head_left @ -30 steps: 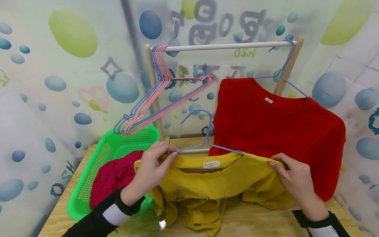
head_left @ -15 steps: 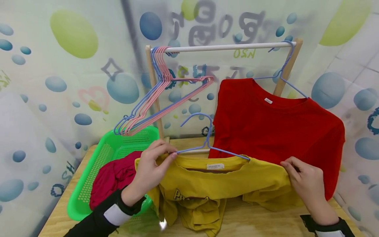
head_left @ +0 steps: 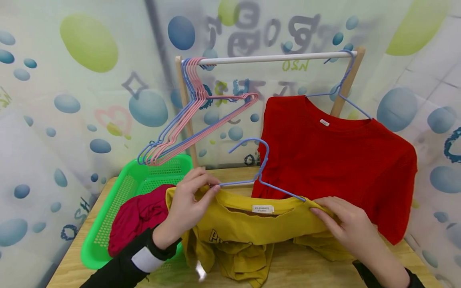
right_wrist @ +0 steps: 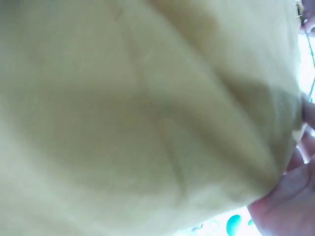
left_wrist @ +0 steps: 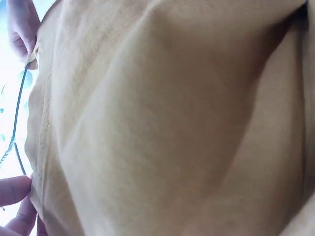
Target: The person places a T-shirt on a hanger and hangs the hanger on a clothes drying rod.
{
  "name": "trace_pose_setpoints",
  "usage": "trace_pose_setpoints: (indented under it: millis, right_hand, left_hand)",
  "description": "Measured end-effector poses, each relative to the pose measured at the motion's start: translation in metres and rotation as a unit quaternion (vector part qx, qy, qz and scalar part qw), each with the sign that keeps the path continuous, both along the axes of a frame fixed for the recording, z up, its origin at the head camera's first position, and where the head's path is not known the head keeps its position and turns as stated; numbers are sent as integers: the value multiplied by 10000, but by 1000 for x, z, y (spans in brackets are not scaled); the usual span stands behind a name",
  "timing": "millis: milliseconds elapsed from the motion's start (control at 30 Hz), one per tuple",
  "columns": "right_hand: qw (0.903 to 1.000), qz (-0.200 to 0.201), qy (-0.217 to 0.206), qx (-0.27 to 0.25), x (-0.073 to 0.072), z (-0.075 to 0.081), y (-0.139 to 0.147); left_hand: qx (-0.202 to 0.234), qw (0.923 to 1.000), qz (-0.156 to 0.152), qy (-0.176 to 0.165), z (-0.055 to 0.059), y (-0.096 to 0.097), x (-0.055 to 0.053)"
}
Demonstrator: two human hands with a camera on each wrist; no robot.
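Note:
A yellow T-shirt (head_left: pixel 263 230) with dark lettering hangs between my hands, its collar and white label facing me. Out of its neck opening rises the hook of a blue wire hanger (head_left: pixel 264 162), whose lower part is hidden inside the shirt. My left hand (head_left: pixel 191 202) pinches the left shoulder together with the hanger's left arm. The right hand (head_left: pixel 351 224) pinches the right shoulder cloth beside the collar, close to where the hanger's right arm enters. Yellow cloth (left_wrist: pixel 147 123) fills most of the left wrist view, as the shirt (right_wrist: pixel 123 123) does in the right.
Behind stands a rack with a white rail (head_left: pixel 273 58). Several pink and blue hangers (head_left: pixel 198 104) hang at its left end, a red T-shirt (head_left: pixel 335 160) on a blue hanger at its right. A green basket (head_left: pixel 97 236) with dark-red cloth (head_left: pixel 140 220) sits left on the wooden table (head_left: pixel 288 272).
My right hand first slid outward along the shoulder, then came back left to the cloth beside the collar. The hanger's hook has shifted slightly right; the left hand keeps its pinch.

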State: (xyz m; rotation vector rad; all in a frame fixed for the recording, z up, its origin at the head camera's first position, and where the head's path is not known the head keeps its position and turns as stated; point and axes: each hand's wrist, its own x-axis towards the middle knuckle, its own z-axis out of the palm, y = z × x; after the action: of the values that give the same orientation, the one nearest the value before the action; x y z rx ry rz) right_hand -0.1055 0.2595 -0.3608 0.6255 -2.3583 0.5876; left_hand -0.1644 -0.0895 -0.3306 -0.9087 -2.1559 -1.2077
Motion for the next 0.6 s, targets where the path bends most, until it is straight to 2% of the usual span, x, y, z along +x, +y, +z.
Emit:
trace_pose_setpoints:
  millis: [167,367,467,600]
  right_hand:
    - [9996,-160,154,-171,4,2,-4]
    - [9979,-440,388,-292,6,4,-1]
    - [9974,-519,378,-314,8,5,2]
    - [9966,-633,394,-355,9,4,6]
  left_hand:
    - [-521,9984,217,85,3,3,7]
    - [-1524,9869,527,-48,0,5,22]
    - [-1646,9849,540,5,-3,8,27]
    - [-1547,9865,534,9,-9,11,31]
